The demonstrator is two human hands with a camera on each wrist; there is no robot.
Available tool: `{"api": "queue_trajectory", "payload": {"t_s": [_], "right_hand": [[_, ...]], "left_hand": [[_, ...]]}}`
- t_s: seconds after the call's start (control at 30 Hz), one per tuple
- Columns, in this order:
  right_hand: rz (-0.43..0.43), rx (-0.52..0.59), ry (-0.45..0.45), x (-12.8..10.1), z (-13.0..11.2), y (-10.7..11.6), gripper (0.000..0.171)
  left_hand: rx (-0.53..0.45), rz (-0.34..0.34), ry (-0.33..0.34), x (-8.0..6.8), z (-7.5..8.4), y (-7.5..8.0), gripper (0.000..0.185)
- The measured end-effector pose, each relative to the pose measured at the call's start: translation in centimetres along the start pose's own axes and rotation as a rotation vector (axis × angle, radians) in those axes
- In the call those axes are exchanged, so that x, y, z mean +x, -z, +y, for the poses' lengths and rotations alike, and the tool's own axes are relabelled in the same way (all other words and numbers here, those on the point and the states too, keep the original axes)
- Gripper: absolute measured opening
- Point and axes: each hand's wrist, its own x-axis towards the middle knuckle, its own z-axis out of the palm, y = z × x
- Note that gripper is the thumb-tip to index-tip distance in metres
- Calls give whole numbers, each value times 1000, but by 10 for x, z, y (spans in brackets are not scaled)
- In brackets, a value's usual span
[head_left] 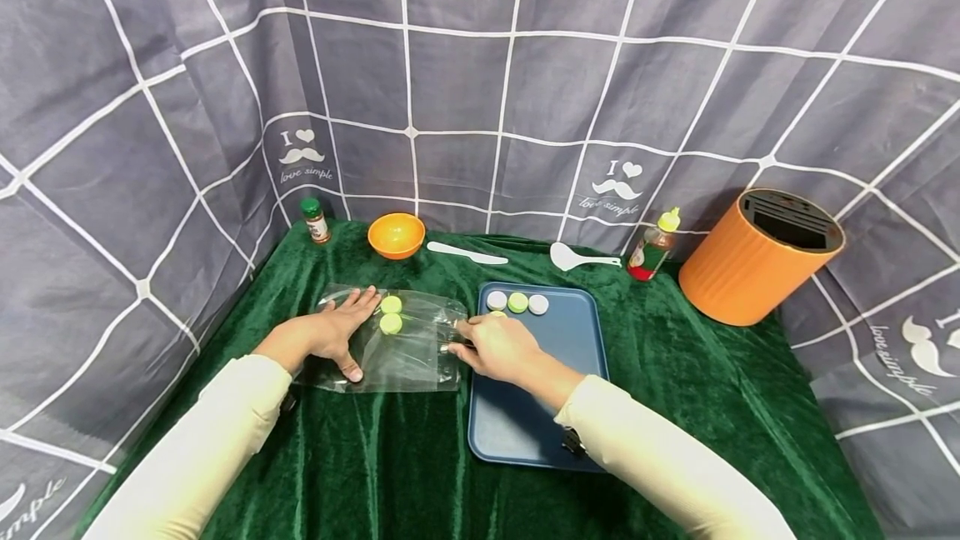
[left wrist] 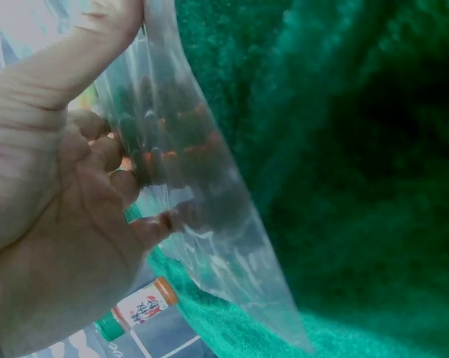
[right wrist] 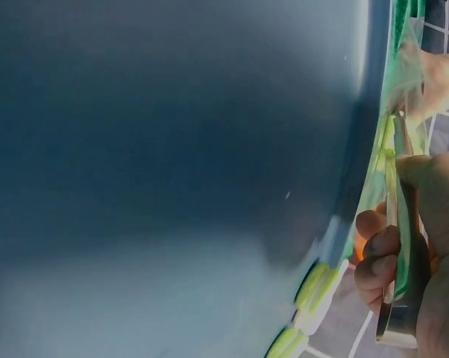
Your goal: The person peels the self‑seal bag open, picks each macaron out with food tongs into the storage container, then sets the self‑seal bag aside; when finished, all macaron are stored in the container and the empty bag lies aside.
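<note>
Bag (head_left: 397,344) beside tray (head_left: 525,423); bowl (head_left: 396,235), knife (head_left: 467,253) behind.

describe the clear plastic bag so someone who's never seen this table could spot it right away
On the green velvet cloth, look just left of the blue tray. The clear plastic bag lies flat there, with the left hand pressing on it and the right hand at its tray-side edge. It is the only see-through thing, with two pale green discs showing through it.
</note>
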Motion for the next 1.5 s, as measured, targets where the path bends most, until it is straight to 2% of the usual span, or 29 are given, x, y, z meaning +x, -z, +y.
{"api": "queue_trajectory", "payload": {"t_s": [0.1,0.17,0.3,0.57,0.6,0.83,0.93,1.0,1.2,1.3,1.5], "right_hand": [[2,10,-11,-8,7,4,37],[10,20,-20,-14,11,6,38],[30,28,-38,-25,21,9,34],[82,23,-98,-39,40,15,35],[84,24,-102,-41,42,16,37],[104,45,-94,-57,56,21,36],[100,58,-104,-68,62,23,37],[100,60,-116,-76,66,25,38],[111,96,-143,-99,80,30,40],[116,110,-158,-111,88,33,42],[145,129,-181,-134,104,36,39]], "left_hand": [[-20,-9,-2,-6,9,3,161],[-30,-14,5,-13,21,8,160],[-27,-16,20,-20,32,10,158],[4,1,23,-1,4,0,167],[3,-2,28,-1,5,0,168],[-21,-17,36,-22,39,11,152],[-38,-24,23,-23,37,12,154],[-41,-24,3,-18,27,9,155],[-54,-25,-18,-10,11,3,159],[-58,-33,-4,-12,16,4,158],[-66,-32,24,-25,40,10,151]]}}
